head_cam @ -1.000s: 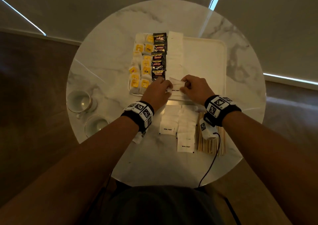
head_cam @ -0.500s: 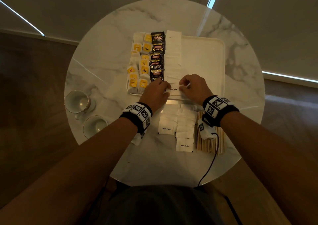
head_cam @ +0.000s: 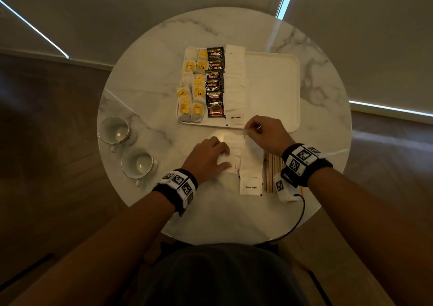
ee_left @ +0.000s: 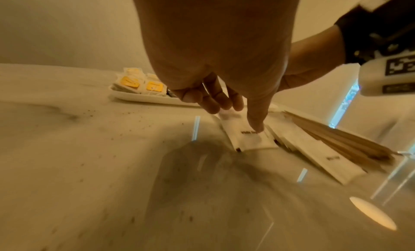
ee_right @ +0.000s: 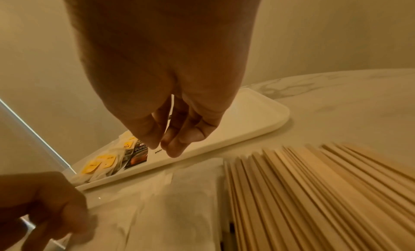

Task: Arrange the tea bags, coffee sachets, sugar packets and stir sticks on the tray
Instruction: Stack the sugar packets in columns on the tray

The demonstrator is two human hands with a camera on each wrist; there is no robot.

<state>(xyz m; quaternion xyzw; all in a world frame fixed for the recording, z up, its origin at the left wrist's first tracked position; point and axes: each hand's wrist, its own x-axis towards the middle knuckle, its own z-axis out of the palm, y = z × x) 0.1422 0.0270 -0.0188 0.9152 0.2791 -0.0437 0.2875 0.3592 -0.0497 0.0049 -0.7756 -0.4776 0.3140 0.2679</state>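
Tea bags (head_cam: 191, 87), coffee sachets (head_cam: 214, 83) and one sugar column (head_cam: 235, 80) fill the tray (head_cam: 274, 90); loose sugar packets (head_cam: 250, 184) and stir sticks (head_cam: 271, 172) remain on the desk (head_cam: 145, 90), left hand (head_cam: 208, 157) fingers pressing flat on them, right hand (head_cam: 264, 132) fingers pinching one

round marble table (head_cam: 145, 90), 2 cups (head_cam: 114, 131) at left edge, blinds (head_cam: 363, 24) behind

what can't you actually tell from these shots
- Head view: whether the right hand pinches a sugar packet; its fingers hide it.
- Head view: sugar packets on the table, uncountable under the left hand.
- Right wrist view: stir sticks cut off by the edge.
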